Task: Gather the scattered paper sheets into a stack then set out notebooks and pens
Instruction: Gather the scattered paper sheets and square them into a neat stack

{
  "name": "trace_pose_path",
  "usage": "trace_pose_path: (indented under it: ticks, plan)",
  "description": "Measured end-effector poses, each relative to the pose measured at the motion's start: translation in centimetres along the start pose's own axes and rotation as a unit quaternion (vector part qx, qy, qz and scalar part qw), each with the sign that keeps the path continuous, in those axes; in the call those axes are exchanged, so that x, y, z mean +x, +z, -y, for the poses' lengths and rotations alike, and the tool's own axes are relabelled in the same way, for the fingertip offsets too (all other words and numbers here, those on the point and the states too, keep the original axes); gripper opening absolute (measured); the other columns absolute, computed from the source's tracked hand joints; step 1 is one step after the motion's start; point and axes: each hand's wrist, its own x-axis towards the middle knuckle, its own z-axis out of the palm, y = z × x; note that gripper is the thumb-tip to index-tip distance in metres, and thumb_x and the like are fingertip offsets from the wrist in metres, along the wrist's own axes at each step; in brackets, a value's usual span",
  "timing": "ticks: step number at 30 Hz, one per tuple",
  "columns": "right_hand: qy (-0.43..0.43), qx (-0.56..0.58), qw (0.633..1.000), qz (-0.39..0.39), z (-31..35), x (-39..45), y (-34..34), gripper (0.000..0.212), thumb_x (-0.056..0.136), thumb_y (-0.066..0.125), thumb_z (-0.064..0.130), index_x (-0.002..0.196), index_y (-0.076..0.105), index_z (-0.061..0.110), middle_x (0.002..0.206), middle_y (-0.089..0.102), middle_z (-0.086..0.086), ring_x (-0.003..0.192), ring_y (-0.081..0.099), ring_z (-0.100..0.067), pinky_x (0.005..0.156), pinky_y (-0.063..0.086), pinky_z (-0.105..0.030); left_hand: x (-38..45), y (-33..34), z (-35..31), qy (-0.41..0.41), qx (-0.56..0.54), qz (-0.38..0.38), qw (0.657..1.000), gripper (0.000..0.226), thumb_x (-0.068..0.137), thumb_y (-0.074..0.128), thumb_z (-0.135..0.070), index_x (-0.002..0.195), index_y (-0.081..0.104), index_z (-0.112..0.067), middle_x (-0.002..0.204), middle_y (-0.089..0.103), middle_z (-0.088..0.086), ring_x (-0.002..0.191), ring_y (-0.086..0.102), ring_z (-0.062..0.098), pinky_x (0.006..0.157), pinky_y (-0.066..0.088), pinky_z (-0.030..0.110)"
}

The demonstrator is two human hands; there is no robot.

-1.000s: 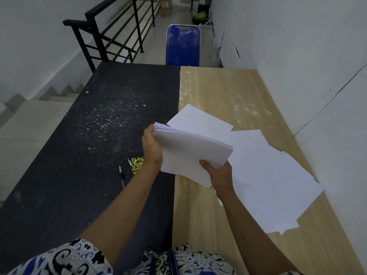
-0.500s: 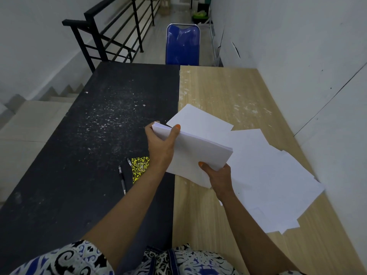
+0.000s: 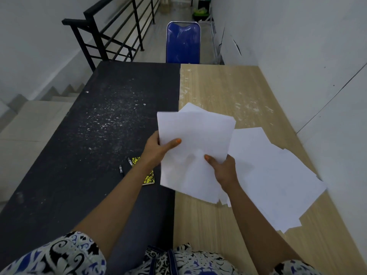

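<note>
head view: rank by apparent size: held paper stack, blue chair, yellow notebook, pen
1. Paper stack, nearest the camera
2. Blue chair, farther off, so likely bigger in reality
3. Yellow notebook, partly hidden by an arm
4. Pen

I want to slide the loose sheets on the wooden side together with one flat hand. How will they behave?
The loose sheets lie thin, flat and fanned over each other, so a push would probably skid the top ones while the lower ones lag. They look light and floppy. The held stack, gripped by the left hand and right hand, seems stiffer.
</note>
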Motion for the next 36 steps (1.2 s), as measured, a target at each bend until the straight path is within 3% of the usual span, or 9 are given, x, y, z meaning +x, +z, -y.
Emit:
trace_pose_path:
  ticks: [3, 6, 9, 13, 16, 21, 24, 27, 36]
  plan:
    - [-0.003, -0.001, 1.000, 0.021, 1.1, 1.6, 0.2, 0.032, 0.080, 0.077, 0.014, 0.109, 0.062, 0.020, 0.100, 0.068, 0.010, 0.089, 0.065, -0.001, 0.072, 0.054, -0.014, 0.4, -1.6, 0.4, -0.050, 0.028, 0.058, 0.997, 0.063, 0.068, 0.084, -0.040, 0.123, 0.060, -0.018, 0.115, 0.070, -0.002, 0.103, 0.068, 0.018, 0.082, 0.057, 0.036]
    - [0.019, 0.016, 0.999, 0.028, 1.0, 3.0, 0.9, 0.041, 0.078, 0.079, 0.014, 0.115, 0.063, 0.016, 0.110, 0.069, 0.001, 0.097, 0.067, -0.014, 0.082, 0.056, -0.030, 0.2, -2.5, 1.3, -0.151, 0.004, 0.120, 0.981, 0.037, 0.083, 0.074, -0.022, 0.117, 0.064, -0.013, 0.110, 0.072, 0.004, 0.097, 0.070, 0.023, 0.075, 0.057, 0.033]
    - [0.066, 0.012, 0.997, 0.032, 0.0, 4.3, 1.7, 0.047, 0.077, 0.080, 0.014, 0.120, 0.060, 0.014, 0.110, 0.069, -0.001, 0.097, 0.067, -0.017, 0.081, 0.056, -0.033, 0.4, -2.2, 3.2, -0.184, -0.029, 0.083, 0.979, 0.028, 0.086, 0.070, -0.012, 0.113, 0.065, -0.009, 0.106, 0.073, 0.009, 0.089, 0.071, 0.025, 0.072, 0.058, 0.035]
    - [0.157, -0.103, 0.981, 0.055, -2.7, 5.3, 1.6, 0.053, 0.084, 0.071, 0.038, 0.128, 0.051, 0.016, 0.119, 0.062, 0.000, 0.104, 0.061, -0.017, 0.088, 0.052, -0.030, 1.0, -1.2, 6.6, -0.197, -0.020, 0.022, 0.980, 0.025, 0.087, 0.067, -0.006, 0.112, 0.064, -0.007, 0.112, 0.070, 0.015, 0.089, 0.069, 0.027, 0.076, 0.055, 0.039]
    - [0.159, -0.218, 0.963, 0.025, -4.5, 5.3, 0.3, 0.046, 0.090, 0.065, 0.034, 0.128, 0.048, 0.015, 0.116, 0.057, -0.005, 0.100, 0.057, -0.019, 0.073, 0.045, -0.022, 1.0, -0.4, 9.0, -0.219, -0.021, -0.014, 0.975, 0.030, 0.088, 0.066, -0.005, 0.117, 0.062, -0.003, 0.112, 0.068, 0.016, 0.093, 0.066, 0.032, 0.082, 0.054, 0.042]
    - [0.106, -0.471, 0.876, -0.026, -7.5, 5.9, -3.0, 0.066, 0.087, 0.064, 0.043, 0.139, 0.039, 0.012, 0.146, 0.035, -0.013, 0.133, 0.031, -0.034, 0.101, 0.040, -0.046, 1.0, 1.2, 12.5, -0.258, -0.008, -0.053, 0.965, 0.037, 0.087, 0.068, -0.006, 0.122, 0.060, 0.000, 0.114, 0.067, 0.015, 0.101, 0.064, 0.035, 0.093, 0.051, 0.050]
    - [0.087, -0.554, 0.827, 0.014, -8.1, 6.5, -4.3, 0.090, 0.086, 0.057, 0.058, 0.152, 0.014, 0.012, 0.161, 0.004, -0.009, 0.147, 0.003, -0.034, 0.113, 0.022, -0.051, 0.3, 2.0, 14.0, -0.277, -0.008, -0.080, 0.958, 0.039, 0.086, 0.070, -0.007, 0.123, 0.059, 0.000, 0.115, 0.065, 0.014, 0.102, 0.063, 0.033, 0.093, 0.051, 0.047]
    - [0.081, -0.576, 0.812, 0.055, -8.8, 7.4, -4.9, 0.100, 0.086, 0.050, 0.065, 0.154, -0.003, 0.014, 0.162, -0.007, -0.005, 0.148, -0.009, -0.030, 0.116, 0.009, -0.053, -0.2, 2.2, 15.2, -0.279, -0.014, -0.090, 0.956, 0.042, 0.086, 0.071, -0.011, 0.125, 0.059, -0.002, 0.119, 0.066, 0.012, 0.105, 0.063, 0.032, 0.094, 0.051, 0.046]
    - [0.042, -0.613, 0.788, -0.024, -10.2, 6.9, -5.1, 0.094, 0.082, 0.049, 0.072, 0.151, 0.020, 0.015, 0.148, 0.037, -0.007, 0.138, 0.030, -0.029, 0.110, 0.014, -0.057, 0.3, 1.7, 15.7, -0.300, -0.053, -0.096, 0.948, 0.038, 0.081, 0.075, -0.011, 0.117, 0.064, -0.003, 0.112, 0.069, 0.012, 0.099, 0.067, 0.033, 0.093, 0.052, 0.047]
